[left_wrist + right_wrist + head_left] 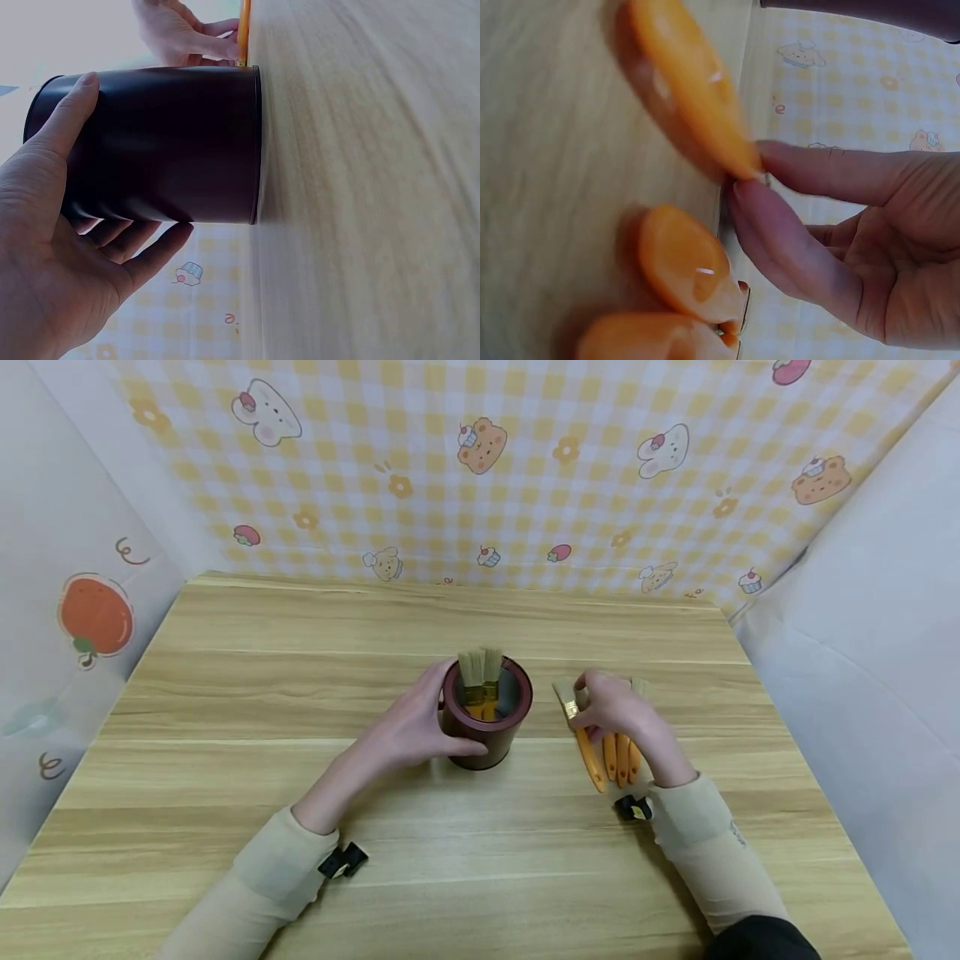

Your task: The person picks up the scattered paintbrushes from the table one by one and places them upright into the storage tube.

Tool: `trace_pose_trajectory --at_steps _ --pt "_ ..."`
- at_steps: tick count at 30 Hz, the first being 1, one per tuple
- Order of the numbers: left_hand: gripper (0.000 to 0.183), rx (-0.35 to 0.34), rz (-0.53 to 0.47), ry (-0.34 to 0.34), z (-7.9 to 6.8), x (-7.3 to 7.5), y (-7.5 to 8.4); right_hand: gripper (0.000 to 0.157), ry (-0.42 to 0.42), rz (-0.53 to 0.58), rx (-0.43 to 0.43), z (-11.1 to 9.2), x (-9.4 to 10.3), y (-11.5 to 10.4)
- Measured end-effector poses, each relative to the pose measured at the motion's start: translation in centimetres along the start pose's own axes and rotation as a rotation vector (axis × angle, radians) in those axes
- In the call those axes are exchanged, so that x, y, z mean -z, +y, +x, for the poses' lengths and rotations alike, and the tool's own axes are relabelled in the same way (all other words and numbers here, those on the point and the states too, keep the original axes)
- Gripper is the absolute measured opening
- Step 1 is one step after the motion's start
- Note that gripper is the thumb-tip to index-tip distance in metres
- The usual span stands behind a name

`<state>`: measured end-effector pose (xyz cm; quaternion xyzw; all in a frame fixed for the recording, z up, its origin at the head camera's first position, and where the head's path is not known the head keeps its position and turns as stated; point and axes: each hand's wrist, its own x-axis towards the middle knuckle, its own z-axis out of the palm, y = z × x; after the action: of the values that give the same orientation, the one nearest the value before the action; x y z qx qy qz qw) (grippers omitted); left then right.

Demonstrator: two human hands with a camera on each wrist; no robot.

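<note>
A dark maroon can (pixel 472 747) stands upright on the table, with two paintbrushes (pixel 480 670) inside it, bristles up. My left hand (pixel 411 723) holds the can from its left side, the thumb across the front; in the left wrist view the fingers reach round the can's dark wall (pixel 165 146). To the right of the can, my right hand (pixel 617 703) pinches a paintbrush (pixel 589 760) near its metal band. Its orange handle (pixel 697 90) slants toward the camera in the right wrist view, and its bristles point away from me.
Several more orange-handled paintbrushes (pixel 622 758) lie side by side under and beside the right hand, their bristles partly hidden by it. The wood-grain table (pixel 465 860) ends at a checked cloth backdrop (pixel 420 518). White side walls (pixel 885 652) rise at left and right.
</note>
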<state>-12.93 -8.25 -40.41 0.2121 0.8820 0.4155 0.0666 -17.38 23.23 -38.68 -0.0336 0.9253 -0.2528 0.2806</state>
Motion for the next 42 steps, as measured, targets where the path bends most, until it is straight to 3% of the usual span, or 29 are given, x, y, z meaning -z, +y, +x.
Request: trace_pose_trajectory --at_steps 6,10,16,20,28,32,35,39,42 --pt "0.12 0.009 0.001 0.0 -0.1 0.1 0.1 0.045 0.01 -0.013 0.045 0.4 -0.2 0.0" --pt "0.119 0.011 0.002 0.001 -0.1 0.1 0.1 0.036 0.098 0.003 0.072 0.1 0.1 -0.3" --pt "0.117 0.002 -0.001 0.005 0.0 0.1 0.1 0.038 0.243 0.15 0.153 -1.4 1.1 -1.1" --pt "0.117 -0.006 -0.007 0.007 0.0 0.1 0.2 0.041 0.371 0.218 0.224 -2.6 1.7 -1.7" --pt "0.117 -0.015 -0.015 0.009 -0.1 0.0 0.1 0.04 0.704 0.398 0.39 -5.0 1.9 -3.1" --pt "0.117 -0.023 -0.023 0.008 0.0 0.0 0.1 0.032 0.839 0.553 0.504 -5.7 1.7 -3.8" --pt "0.117 -0.017 -0.026 0.004 0.0 0.1 0.1 0.031 0.913 0.701 0.641 -6.1 1.5 -4.2" --pt "0.118 0.0 -0.023 -0.001 0.0 0.1 0.1 0.032 0.94 0.895 0.852 -6.3 1.0 -4.9" --pt "0.118 0.009 -0.019 -0.001 -0.1 0.1 0.1 0.033 0.929 0.965 0.966 -6.5 0.7 -5.4"
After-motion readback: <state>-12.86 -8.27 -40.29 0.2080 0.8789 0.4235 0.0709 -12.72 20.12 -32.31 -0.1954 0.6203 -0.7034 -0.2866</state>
